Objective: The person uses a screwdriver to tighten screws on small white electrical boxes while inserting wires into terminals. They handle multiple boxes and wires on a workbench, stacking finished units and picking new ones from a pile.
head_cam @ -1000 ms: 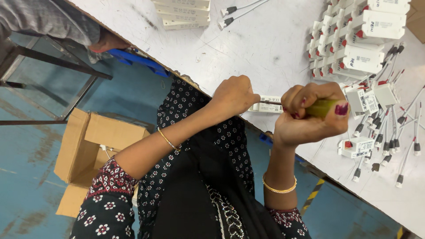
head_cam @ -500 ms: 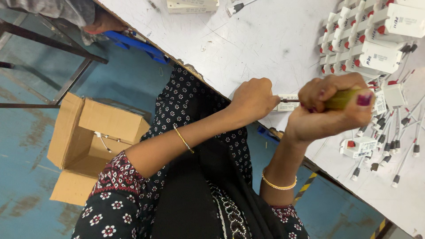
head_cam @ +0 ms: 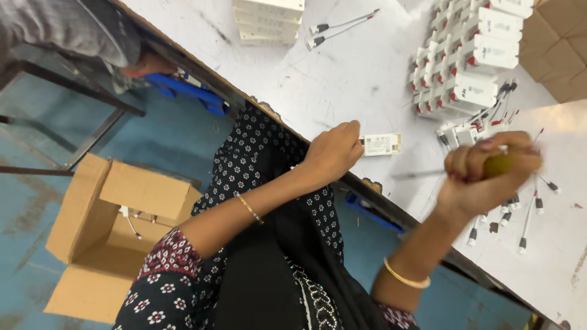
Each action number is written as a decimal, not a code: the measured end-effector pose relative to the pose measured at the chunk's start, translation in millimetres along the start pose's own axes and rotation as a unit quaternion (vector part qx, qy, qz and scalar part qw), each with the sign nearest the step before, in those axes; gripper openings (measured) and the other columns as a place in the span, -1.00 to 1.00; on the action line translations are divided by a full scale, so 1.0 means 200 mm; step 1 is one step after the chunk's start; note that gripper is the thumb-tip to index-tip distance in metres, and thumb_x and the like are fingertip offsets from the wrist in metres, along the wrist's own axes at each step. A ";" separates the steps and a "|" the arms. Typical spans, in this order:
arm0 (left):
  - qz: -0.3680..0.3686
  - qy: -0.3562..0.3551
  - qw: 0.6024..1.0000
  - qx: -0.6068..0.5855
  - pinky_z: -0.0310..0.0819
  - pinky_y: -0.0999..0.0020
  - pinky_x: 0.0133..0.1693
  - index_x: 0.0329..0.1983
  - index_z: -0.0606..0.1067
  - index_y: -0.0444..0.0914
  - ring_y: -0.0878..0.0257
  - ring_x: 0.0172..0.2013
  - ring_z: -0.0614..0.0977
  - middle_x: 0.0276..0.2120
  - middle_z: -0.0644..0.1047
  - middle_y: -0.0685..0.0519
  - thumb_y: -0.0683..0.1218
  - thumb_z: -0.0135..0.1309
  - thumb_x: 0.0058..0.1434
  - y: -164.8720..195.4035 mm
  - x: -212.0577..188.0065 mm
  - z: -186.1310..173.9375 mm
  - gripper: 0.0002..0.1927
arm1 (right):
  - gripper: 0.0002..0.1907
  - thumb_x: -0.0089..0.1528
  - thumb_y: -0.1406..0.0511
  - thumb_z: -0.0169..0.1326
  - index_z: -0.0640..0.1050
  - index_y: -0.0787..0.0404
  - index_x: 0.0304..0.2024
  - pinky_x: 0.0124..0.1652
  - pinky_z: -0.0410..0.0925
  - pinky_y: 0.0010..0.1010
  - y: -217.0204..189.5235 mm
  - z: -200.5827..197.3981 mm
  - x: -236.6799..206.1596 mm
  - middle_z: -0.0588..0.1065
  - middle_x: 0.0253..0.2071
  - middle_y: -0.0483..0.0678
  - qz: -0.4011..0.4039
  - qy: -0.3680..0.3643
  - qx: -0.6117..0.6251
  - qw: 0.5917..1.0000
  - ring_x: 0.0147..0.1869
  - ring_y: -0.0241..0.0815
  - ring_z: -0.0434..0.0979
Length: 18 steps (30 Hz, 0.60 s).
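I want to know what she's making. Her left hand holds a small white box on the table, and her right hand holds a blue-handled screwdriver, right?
Not quite: the screwdriver handle in the right hand is yellow-green, not blue. The head view shows it, slightly blurred. The rest is right: the left hand holds the small white rectangular box on the white table.

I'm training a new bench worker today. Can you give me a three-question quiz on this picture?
1. True or false: the right hand grips a yellow-green-handled screwdriver.
2. What do the left hand fingers hold on the white worktable?
A. small white rectangular plastic module
B. brown cardboard box
3. Which wrists wear thin gold bangles?

Key: 1 true; 2 A; 3 both.
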<state>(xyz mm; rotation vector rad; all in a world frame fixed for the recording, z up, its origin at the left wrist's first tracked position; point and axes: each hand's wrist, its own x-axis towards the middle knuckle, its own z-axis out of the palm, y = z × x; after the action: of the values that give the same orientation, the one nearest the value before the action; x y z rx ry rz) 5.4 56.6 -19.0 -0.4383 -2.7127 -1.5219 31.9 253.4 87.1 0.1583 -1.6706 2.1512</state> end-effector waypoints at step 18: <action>0.015 -0.103 0.986 -0.132 0.57 0.27 -0.39 -0.38 0.52 -0.33 0.12 -0.46 0.71 -0.44 0.63 -0.10 -0.09 0.20 0.13 0.33 -0.39 -0.62 -0.81 | -0.45 0.06 0.16 0.34 0.56 -0.15 0.13 -0.53 0.34 -0.36 -0.26 0.30 -0.44 0.57 -0.59 -0.08 0.118 -0.217 -0.612 0.751 -0.59 -0.14 0.58</action>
<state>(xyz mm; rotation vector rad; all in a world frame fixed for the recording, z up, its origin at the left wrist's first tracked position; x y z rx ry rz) 79.1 -33.4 90.6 -0.6729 -2.6372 -1.9379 122.3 184.4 121.8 0.0448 -3.1247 0.7215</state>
